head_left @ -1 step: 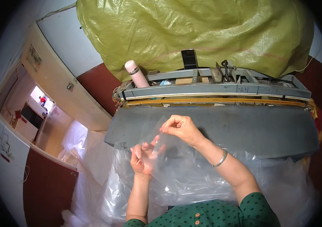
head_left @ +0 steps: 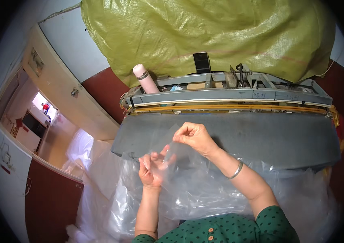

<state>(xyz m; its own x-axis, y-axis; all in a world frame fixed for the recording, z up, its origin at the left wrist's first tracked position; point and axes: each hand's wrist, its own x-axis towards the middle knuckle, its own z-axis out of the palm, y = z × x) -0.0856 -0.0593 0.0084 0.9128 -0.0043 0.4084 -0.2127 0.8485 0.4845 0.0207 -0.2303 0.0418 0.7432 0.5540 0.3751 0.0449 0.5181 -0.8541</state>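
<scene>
A clear plastic film [head_left: 188,186] hangs between my two hands and spreads over my lap. My right hand [head_left: 195,137], higher up, pinches an edge of it between thumb and forefinger. Lower and to the left, my left hand [head_left: 151,168] grips the film with the palm turned up. Its thumb and fingertips come close together, and part of the hand shows through the film. Beyond the film lies a dark grey padded surface [head_left: 261,137], which both hands are held above and in front of.
Behind the pad runs a grey metal frame [head_left: 228,96] bearing a pink flask [head_left: 147,80], a black phone [head_left: 202,62] and a metal clamp [head_left: 241,75]. A yellow-green sheet [head_left: 220,32] covers the back. More plastic [head_left: 99,182] piles at left, near an open door [head_left: 64,83]; a distant person [head_left: 45,108] wears red.
Hardly anything differs. My right hand has shifted very slightly to the right, still pinching the film; my left hand stays where it was.
</scene>
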